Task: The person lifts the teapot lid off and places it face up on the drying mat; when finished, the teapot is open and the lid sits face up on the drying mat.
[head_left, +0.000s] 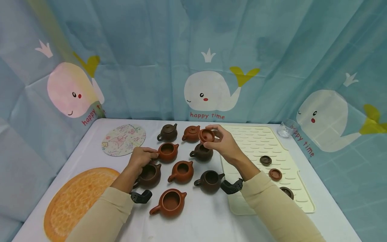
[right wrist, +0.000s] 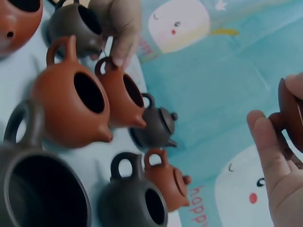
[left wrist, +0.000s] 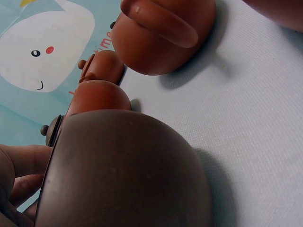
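Note:
My left hand point(head_left: 141, 159) pinches the handle of a lidless reddish-brown teapot point(head_left: 168, 152), which stands on the table; the right wrist view shows the fingers at that handle. My right hand point(head_left: 225, 145) holds a reddish-brown teapot lid point(head_left: 207, 135) in the air, its hollow underside towards the head camera. Below the lid stands a lidless dark teapot point(head_left: 202, 153). Near the left wrist is another open dark brown teapot point(head_left: 150, 175), large in the left wrist view. Behind, a dark teapot point(head_left: 168, 133) and a reddish-brown teapot point(head_left: 191, 133) both wear lids.
More lidless teapots stand nearer: reddish-brown ones point(head_left: 182, 172) point(head_left: 171, 203) and a dark one point(head_left: 210, 181). Several loose lids point(head_left: 275, 174) lie on the cream mat point(head_left: 242, 205) at right. A clear cup point(head_left: 285, 129) stands behind it. An orange round mat point(head_left: 77, 201) and a floral mat point(head_left: 124, 139) lie left.

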Available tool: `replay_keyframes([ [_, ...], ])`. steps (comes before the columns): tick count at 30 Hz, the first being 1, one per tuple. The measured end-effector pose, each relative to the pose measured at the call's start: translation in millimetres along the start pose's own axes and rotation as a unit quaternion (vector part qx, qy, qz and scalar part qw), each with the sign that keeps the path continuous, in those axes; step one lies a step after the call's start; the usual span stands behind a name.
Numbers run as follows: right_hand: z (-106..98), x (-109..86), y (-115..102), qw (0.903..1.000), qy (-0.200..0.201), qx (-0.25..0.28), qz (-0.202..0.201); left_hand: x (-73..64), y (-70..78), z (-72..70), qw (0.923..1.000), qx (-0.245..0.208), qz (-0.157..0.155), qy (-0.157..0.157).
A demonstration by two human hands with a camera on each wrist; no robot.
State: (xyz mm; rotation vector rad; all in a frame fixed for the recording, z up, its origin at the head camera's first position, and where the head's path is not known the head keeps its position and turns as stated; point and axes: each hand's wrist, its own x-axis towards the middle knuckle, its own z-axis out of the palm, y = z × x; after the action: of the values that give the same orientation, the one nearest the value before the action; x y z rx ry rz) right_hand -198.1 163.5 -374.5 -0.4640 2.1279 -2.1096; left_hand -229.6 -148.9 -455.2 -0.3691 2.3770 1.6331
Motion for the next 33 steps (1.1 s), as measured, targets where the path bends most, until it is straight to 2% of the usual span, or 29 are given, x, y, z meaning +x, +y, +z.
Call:
replay_keyframes([
  [16, -39, -16.3, -4, 0.997, 0.036, -0.067, 0.016, -0.5, -0.5, 0.7, 1.0, 0.002, -0.002, 0.0],
  [33, -76, -22.5, 11, 0.9866, 0.08, -0.131, 0.054, -1.3, 0.6, 0.4, 1.0, 0.004, -0.002, -0.001],
])
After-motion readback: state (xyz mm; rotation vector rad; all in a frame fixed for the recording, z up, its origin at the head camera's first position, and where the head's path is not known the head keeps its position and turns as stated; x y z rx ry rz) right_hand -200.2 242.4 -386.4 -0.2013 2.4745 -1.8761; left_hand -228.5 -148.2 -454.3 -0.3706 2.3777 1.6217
